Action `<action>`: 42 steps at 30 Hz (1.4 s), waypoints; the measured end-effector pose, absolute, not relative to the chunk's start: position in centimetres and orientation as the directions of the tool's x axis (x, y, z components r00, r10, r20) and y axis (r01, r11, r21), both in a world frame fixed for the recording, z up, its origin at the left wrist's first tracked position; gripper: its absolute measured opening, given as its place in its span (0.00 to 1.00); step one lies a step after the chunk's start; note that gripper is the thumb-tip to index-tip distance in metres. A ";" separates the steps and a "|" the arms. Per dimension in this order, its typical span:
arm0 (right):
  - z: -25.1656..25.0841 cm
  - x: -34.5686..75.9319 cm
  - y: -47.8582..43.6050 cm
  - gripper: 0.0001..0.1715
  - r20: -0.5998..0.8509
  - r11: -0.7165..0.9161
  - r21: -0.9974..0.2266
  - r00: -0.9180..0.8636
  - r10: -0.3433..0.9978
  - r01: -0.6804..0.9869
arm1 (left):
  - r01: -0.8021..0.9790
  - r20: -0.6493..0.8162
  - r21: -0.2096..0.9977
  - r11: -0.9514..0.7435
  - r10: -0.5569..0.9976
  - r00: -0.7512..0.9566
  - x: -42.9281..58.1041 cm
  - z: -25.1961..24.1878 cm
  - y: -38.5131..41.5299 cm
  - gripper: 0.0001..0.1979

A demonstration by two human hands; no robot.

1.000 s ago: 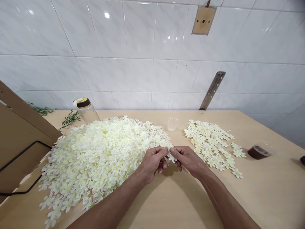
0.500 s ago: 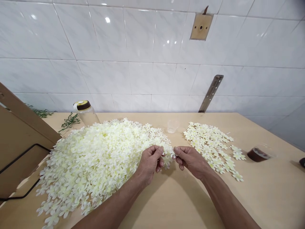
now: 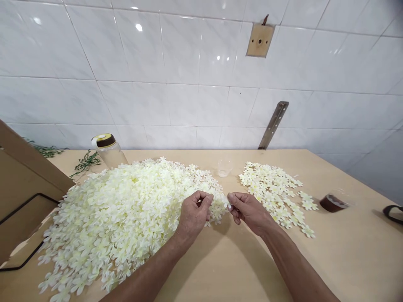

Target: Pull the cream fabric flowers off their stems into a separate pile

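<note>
A big heap of cream-white fabric flowers (image 3: 126, 209) covers the left half of the wooden table (image 3: 340, 260). A smaller, flat spread of the same flowers (image 3: 273, 191) lies to the right. My left hand (image 3: 193, 214) rests at the heap's right edge, thumb and fingers pinched together on flowers there. My right hand (image 3: 248, 209) hovers a little to the right, fingers curled, thumb and forefinger pinched on what looks like a small white flower piece at its tip.
A clear jar with a brown-and-yellow lid (image 3: 108, 149) stands behind the heap, with green sprigs (image 3: 83, 161) to its left. A small clear cup (image 3: 224, 167) sits between the two flower groups. A brown lid (image 3: 333, 202) lies at the right. A cardboard box (image 3: 22, 184) stands at the left.
My hands, pinched together on one flower before, have drawn apart; the left has settled at the heap's edge. The view has shifted slightly right and down.
</note>
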State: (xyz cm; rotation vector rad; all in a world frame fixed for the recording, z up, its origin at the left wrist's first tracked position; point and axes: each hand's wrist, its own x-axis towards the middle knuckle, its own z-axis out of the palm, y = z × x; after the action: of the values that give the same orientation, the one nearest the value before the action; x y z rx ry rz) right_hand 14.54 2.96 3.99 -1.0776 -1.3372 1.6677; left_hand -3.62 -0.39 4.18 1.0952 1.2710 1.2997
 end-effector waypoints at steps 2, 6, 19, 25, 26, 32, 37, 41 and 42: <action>4.1 14.4 2.9 0.29 -0.158 -0.188 -0.981 -0.362 0.919 -0.047 | -0.086 -0.060 0.995 0.051 0.993 -0.099 -3.6 4.2 -0.4 0.16; 4.1 14.4 3.0 0.28 -0.162 -0.191 -0.980 -0.331 0.930 -0.059 | -0.174 -0.114 0.979 0.106 0.993 -0.037 -3.6 4.2 -0.5 0.18; 4.3 14.6 2.9 0.26 -0.167 -0.219 -0.972 -0.407 0.898 -0.084 | 0.290 0.213 0.947 -0.141 0.949 -0.235 -4.6 5.1 -0.3 0.12; 4.6 14.3 2.7 0.29 -0.169 -0.207 -0.977 -0.390 0.905 -0.057 | 0.404 0.298 0.890 -0.210 0.940 -0.167 -4.8 4.9 -0.3 0.14; 4.5 14.3 2.6 0.29 -0.167 -0.201 -0.978 -0.383 0.908 -0.049 | 0.442 0.329 0.867 -0.231 0.931 -0.158 -4.9 4.7 -0.2 0.13; 4.0 13.7 2.6 0.28 -0.110 -0.119 -0.993 -0.314 0.943 -0.010 | 0.598 0.447 0.762 -0.249 0.870 -0.207 -4.9 3.8 -0.1 0.12; 3.5 13.1 2.2 0.27 -0.066 -0.051 -0.997 -0.298 0.952 0.060 | 0.370 0.234 0.910 -0.188 0.969 -0.083 -3.2 3.8 -1.4 0.11; 3.5 12.9 1.8 0.26 -0.027 0.002 -0.996 -0.326 0.945 0.090 | 0.278 0.154 0.952 -0.126 0.985 -0.082 -2.5 3.2 -1.8 0.10; 3.6 12.9 1.8 0.26 -0.022 0.009 -0.996 -0.332 0.943 0.092 | 0.274 0.150 0.955 -0.117 0.983 -0.104 -2.5 3.1 -1.7 0.10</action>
State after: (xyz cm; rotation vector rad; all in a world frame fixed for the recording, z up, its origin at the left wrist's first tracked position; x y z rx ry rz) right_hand 12.89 1.78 3.59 -1.1035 -1.5241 1.4159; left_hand -2.48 -1.74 3.07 1.4518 1.4366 1.2643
